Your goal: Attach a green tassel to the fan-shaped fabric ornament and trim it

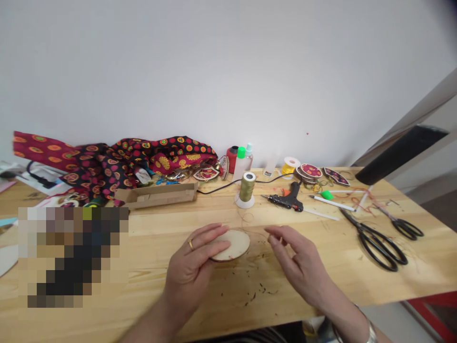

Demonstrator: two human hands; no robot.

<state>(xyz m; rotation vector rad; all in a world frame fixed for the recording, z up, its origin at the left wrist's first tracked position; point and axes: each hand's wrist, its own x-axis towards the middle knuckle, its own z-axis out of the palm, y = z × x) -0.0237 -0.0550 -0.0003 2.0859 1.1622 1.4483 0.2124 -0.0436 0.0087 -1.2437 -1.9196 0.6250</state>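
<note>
My left hand point(195, 264) rests on a round, pale wooden disc point(234, 243) that lies flat on the wooden table point(150, 267); its fingers are stretched over the disc's near edge and a ring shows on one finger. My right hand point(298, 259) hovers just right of the disc, fingers bent together in a pinch on a thin olive thread point(255, 232). That thread runs back toward an upright spool of olive-gold thread point(246, 186) on a white base behind the disc.
A black glue gun point(290, 200) and two pairs of black scissors point(378, 240) lie at the right. Patterned red and black fabric point(117, 159), a cardboard box point(157, 194), small bottles point(242, 159) and decorated oval pieces point(311, 170) line the back. A blurred patch covers the left.
</note>
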